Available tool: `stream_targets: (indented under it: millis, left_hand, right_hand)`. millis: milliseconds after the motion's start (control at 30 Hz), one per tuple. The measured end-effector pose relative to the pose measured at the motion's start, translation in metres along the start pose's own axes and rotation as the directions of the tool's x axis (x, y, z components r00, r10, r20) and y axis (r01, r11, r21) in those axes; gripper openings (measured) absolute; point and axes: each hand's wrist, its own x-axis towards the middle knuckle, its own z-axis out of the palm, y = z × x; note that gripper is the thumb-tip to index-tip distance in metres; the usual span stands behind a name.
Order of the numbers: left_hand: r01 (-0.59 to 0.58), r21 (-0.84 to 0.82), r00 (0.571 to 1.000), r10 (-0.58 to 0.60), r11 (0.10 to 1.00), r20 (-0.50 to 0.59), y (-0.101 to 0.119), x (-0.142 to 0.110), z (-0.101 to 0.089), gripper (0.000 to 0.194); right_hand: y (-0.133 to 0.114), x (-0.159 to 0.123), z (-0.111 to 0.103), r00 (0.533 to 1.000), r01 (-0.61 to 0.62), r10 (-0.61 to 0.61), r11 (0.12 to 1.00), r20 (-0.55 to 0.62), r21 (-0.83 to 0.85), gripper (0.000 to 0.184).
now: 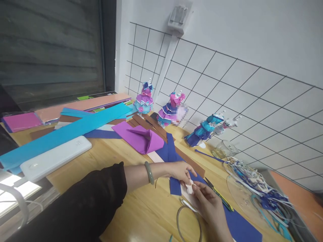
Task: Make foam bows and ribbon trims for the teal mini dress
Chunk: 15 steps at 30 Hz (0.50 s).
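My right hand (210, 201) pinches a small white petal-shaped piece (189, 188) between thumb and fingers. Over it from the left reaches my left hand (180, 170), its fingers bent and its fingertips closed at the same piece. Beneath both hands lie dark blue sheets and strips (175, 187) and a pale pink strip (187, 195). A utility knife (225, 200) with a yellow-green edge rests just beyond my right hand. Close to my right wrist is a clear ring-like loop (178, 218) on the wooden table.
Fabric-like strips in blue (83, 126), brown and purple (138, 136) spread across the back left, beside a long white device (57, 156). Small dressed figures (143, 101) stand along the wire grid (217, 72). Tangled scraps (262, 191) and a clear cup (225, 149) are at right.
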Motion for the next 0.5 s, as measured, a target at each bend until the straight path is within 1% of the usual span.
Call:
stream_targets:
  millis: [100, 267, 433, 500]
  left_hand:
    - [0.004, 0.016, 1.000, -0.004, 1.000, -0.005, -0.0016, 0.0007, -0.0004, 0.059]
    - [-0.001, -0.015, 1.000, 0.001, 1.000, 0.001, -0.0050, 0.0016, -0.0007, 0.066]
    - [0.002, -0.008, 1.000, -0.002, 1.000, 0.001, -0.0047, 0.0010, -0.0013, 0.053]
    - [0.012, 0.014, 1.000, -0.012, 1.000, 0.000, -0.0037, 0.0008, -0.0014, 0.051]
  right_hand:
    - [-0.0003, 0.0000, 0.0000, 1.000, 0.010, -0.010, 1.000, 0.014, 0.003, 0.028]
    - [0.0042, 0.0014, -0.0013, 0.999, -0.020, 0.019, 0.999, 0.026, 0.040, 0.028]
    - [0.0055, 0.0013, -0.0031, 0.999, -0.032, 0.032, 0.999, 0.019, 0.028, 0.027]
    - [0.0049, 0.0012, -0.0032, 0.999, -0.029, 0.028, 0.999, 0.018, 0.023, 0.028]
